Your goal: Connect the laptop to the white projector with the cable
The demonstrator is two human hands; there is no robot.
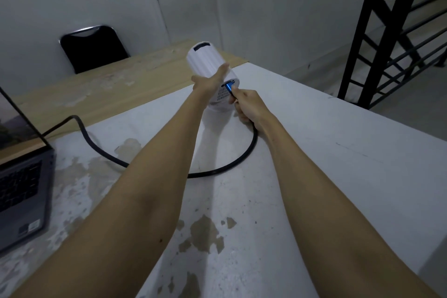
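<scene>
One laptop (23, 186) sits at the far left edge of the table (338, 164), grey-bodied with a dark keyboard, its lid open and only partly in view. One thick black cable (225, 167) with a smooth round sheath comes from behind the laptop's screen, curves across the table top, passes under the left forearm and loops up to the right hand. The table's surface is white and worn, with blotchy patches where the coating has flaked; beside it on the far side lies a pale wood-grain top. One black chair (93, 47) with a metal-edged back stands behind that. Near the middle, one white projector (208, 60), cylindrical and ribbed along its body, stands tilted on the table, with a perforated grille on the end facing the camera. The left hand (212, 80) rests flat against the projector's side, fingers extended, steadying it. The right hand (249, 106) is closed around the cable just behind its blue metallic plug (229, 86), whose tip meets the projector's rear face. One black railing (391, 38) stands at the right.
</scene>
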